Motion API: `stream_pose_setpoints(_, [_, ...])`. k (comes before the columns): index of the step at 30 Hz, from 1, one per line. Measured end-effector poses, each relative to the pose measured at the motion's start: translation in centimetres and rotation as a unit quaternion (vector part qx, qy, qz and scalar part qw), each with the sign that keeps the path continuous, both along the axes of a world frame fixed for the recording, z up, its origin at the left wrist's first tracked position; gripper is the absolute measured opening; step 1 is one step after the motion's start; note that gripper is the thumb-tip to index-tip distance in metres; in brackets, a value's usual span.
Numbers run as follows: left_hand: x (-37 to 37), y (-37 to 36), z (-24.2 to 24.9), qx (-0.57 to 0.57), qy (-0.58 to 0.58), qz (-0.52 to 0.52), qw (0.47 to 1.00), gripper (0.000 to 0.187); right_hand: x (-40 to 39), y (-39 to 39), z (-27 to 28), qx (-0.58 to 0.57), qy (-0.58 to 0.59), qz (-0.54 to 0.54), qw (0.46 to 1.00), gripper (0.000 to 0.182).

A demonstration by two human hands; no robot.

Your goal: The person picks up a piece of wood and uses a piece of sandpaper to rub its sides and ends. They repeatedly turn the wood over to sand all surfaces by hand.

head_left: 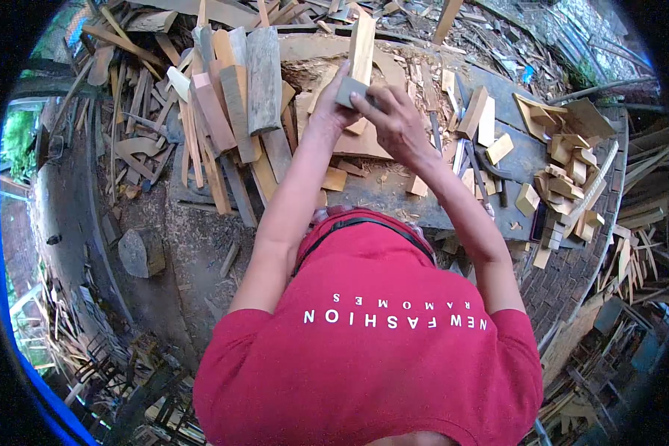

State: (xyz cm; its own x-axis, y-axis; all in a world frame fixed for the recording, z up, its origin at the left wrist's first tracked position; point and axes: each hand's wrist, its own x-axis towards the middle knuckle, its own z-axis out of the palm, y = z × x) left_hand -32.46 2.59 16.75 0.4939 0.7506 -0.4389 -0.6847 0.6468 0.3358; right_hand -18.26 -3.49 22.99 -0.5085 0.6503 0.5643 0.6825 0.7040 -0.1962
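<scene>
My left hand (333,108) is closed around the left side of a small grey block (351,92), thumb pointing up. On the block's right side, my right hand (398,123) grips with its thumb and bent fingers. Just behind the block, a pale wooden piece (362,48) stands up at a slant; whether my left hand also touches it cannot be made out. Beneath both hands lies a worn wooden work block (364,146) scattered with shavings. The palms and the underside of the grey block are hidden.
Long wooden offcuts (263,82) lean in a pile on the left of the bench. To the right lie a dark metal tool (492,165), several short wood blocks (500,149) and a heap of cut pieces (569,178). A log stump (141,253) stands on the ground at left.
</scene>
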Motion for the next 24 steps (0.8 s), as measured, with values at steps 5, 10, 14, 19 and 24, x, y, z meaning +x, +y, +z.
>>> stream_pose_setpoints(5, [1.7,-0.6,1.1,-0.023,-0.045,0.002,0.999,0.042,2.1,3.2,0.1,0.056,-0.006,-0.030,0.998,0.045])
stream_pose_setpoints(10, [1.1,-1.5,2.1,0.007,-0.096,-0.065,0.993,0.043,3.4,6.9,0.2,0.063,-0.014,-0.075,0.995,0.037])
stream_pose_setpoints(14, [1.9,-0.7,3.4,-0.080,-0.016,0.074,0.994,0.043,1.1,2.9,0.3,0.035,0.015,-0.020,0.999,0.043])
stream_pose_setpoints(19, [0.5,-1.0,2.9,0.061,0.013,-0.006,0.998,0.045,1.0,-0.7,1.1,0.028,0.001,0.024,0.999,0.048])
stream_pose_setpoints(24, [1.4,-1.8,3.1,0.006,-0.036,-0.012,0.999,0.043,2.7,3.3,1.0,0.071,-0.006,-0.031,0.997,0.045])
